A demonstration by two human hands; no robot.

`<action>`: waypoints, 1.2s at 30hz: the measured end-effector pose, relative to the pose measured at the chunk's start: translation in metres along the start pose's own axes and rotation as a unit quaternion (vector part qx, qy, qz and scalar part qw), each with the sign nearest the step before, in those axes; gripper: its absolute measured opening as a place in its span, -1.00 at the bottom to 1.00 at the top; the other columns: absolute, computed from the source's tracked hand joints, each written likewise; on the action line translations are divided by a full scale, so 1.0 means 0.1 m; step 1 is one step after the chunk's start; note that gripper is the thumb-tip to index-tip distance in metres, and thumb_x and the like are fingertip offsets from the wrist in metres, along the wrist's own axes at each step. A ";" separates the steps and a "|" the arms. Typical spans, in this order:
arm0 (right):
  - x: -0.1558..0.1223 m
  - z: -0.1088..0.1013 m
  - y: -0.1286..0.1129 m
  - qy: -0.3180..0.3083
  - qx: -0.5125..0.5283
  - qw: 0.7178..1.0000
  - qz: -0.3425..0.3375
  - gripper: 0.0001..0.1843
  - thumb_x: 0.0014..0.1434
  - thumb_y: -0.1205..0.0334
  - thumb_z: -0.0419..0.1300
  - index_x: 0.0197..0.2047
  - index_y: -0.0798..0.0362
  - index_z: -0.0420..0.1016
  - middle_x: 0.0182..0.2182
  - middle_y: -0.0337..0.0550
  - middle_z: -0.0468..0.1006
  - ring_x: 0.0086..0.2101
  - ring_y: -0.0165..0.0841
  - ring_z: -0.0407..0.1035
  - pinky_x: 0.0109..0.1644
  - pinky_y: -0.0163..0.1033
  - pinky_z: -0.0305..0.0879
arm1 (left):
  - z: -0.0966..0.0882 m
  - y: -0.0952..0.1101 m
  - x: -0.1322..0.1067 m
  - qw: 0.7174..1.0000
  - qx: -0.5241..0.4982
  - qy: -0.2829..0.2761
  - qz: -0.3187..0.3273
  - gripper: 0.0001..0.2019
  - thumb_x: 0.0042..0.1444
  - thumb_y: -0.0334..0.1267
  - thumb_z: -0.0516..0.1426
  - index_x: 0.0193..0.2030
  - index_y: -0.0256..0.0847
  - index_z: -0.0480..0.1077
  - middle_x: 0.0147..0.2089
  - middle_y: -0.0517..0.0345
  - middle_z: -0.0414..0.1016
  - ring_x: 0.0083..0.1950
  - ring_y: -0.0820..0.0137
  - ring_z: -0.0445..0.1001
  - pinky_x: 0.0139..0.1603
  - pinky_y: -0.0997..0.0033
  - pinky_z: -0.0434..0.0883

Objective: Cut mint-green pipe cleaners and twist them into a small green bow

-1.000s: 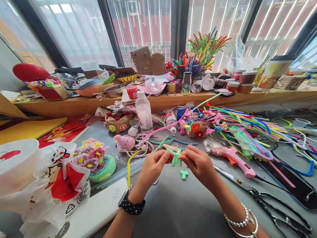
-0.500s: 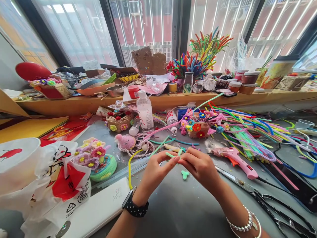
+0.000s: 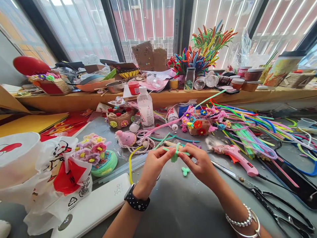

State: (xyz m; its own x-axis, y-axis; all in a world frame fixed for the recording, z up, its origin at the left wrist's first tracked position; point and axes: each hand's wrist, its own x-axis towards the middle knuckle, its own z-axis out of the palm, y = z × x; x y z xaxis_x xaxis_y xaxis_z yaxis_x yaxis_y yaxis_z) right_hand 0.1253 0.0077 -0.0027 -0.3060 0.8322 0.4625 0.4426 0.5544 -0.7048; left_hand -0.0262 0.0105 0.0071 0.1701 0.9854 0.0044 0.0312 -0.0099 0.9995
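Between my two hands is a light green pipe cleaner [image 3: 175, 156], bent into loops with short ends sticking out. The fingertips of my left hand [image 3: 156, 167] pinch it from the left. My right hand [image 3: 198, 165] pinches it from the other side, thumb against forefinger. Just below my fingers, a small green three-lobed pipe cleaner piece [image 3: 185, 171] lies on the grey table [image 3: 178, 208]. Right of my right hand rest a pink hot glue gun [image 3: 236, 158] and large black-handled scissors [image 3: 262, 198].
A white power bank [image 3: 99, 205] and a printed plastic bag [image 3: 71, 178] lie at the left. Behind my hands stand a clear bottle [image 3: 145, 110] and a flower-trimmed basket [image 3: 198, 125]. Loose pipe cleaners [image 3: 245, 135] spread across the right. A crowded wooden ledge [image 3: 99, 99] runs along the window.
My hands have turned the green pipe cleaner and drawn slightly apart, so its loops now show between the fingertips. The view has shifted slightly.
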 end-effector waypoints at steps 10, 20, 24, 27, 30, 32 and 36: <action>0.01 0.04 -0.02 -0.019 0.178 0.973 0.143 -0.76 0.10 0.16 0.02 -0.45 0.12 0.38 -0.62 -0.29 0.22 -0.62 -0.50 0.07 -0.58 -0.38 0.04 | 0.04 -0.02 -0.01 0.999 -0.013 0.016 0.027 -0.79 -0.05 -0.17 0.13 -0.39 -0.26 0.50 -0.31 0.11 0.49 -0.27 0.38 0.40 -0.23 0.44 0.33; -0.01 0.10 -0.01 0.061 0.053 0.993 0.091 -0.80 0.11 0.19 0.03 -0.43 0.10 0.39 -0.53 -0.21 0.36 -0.53 -0.44 0.22 -0.50 -0.36 0.14 | 0.03 -0.02 0.01 0.998 -0.061 -0.007 -0.012 -0.78 -0.13 -0.28 0.19 -0.28 -0.30 0.46 -0.23 0.04 0.51 -0.17 0.33 0.42 -0.15 0.39 0.33; -0.01 0.10 -0.01 0.061 0.016 0.995 0.074 -0.85 0.10 0.24 0.05 -0.31 0.09 0.40 -0.49 -0.20 0.36 -0.53 -0.44 0.23 -0.47 -0.35 0.17 | 0.02 -0.04 0.00 0.999 -0.042 0.003 -0.013 -0.77 -0.10 -0.27 0.18 -0.26 -0.29 0.46 -0.25 0.04 0.51 -0.19 0.31 0.41 -0.15 0.36 0.33; -0.02 0.10 0.00 0.043 0.010 0.997 0.064 -0.83 0.09 0.29 0.05 -0.25 0.07 0.42 -0.51 -0.21 0.35 -0.53 -0.43 0.23 -0.46 -0.33 0.18 | 0.02 -0.05 0.00 0.999 -0.036 0.008 0.009 -0.78 -0.07 -0.27 0.16 -0.24 -0.27 0.46 -0.22 0.05 0.49 -0.17 0.31 0.40 -0.12 0.36 0.32; -0.02 0.11 0.01 0.052 0.041 0.995 0.081 -0.82 0.09 0.28 0.05 -0.25 0.07 0.42 -0.44 -0.17 0.40 -0.48 -0.41 0.29 -0.42 -0.32 0.22 | 0.04 -0.07 0.01 0.999 -0.027 0.002 0.026 -0.78 -0.05 -0.26 0.14 -0.23 -0.24 0.46 -0.18 0.05 0.47 -0.13 0.30 0.39 -0.11 0.35 0.32; -0.02 0.11 0.02 0.058 0.086 0.988 0.112 -0.82 0.08 0.24 0.06 -0.27 0.08 0.42 -0.40 -0.14 0.44 -0.45 -0.40 0.32 -0.40 -0.32 0.26 | 0.04 -0.08 0.01 0.999 -0.014 0.007 0.042 -0.79 -0.05 -0.26 0.14 -0.24 -0.23 0.47 -0.18 0.05 0.45 -0.11 0.29 0.38 -0.10 0.35 0.32; -0.01 0.12 0.02 0.053 0.150 0.972 0.173 -0.81 0.04 0.18 0.09 -0.31 0.10 0.41 -0.46 -0.17 0.47 -0.47 -0.39 0.35 -0.43 -0.33 0.29 | 0.06 -0.11 0.01 0.994 0.040 0.041 0.090 -0.81 -0.05 -0.27 0.15 -0.26 -0.18 0.48 -0.19 0.07 0.40 -0.10 0.32 0.36 -0.14 0.40 0.36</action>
State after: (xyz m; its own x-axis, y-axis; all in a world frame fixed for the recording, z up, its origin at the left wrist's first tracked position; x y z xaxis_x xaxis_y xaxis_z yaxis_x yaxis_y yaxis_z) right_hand 0.1163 0.0080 -0.0114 -0.0866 0.9737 0.2110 0.2323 0.2256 -0.9461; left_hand -0.0209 0.0107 -0.0036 0.0991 0.9768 0.1898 0.0869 -0.1985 0.9762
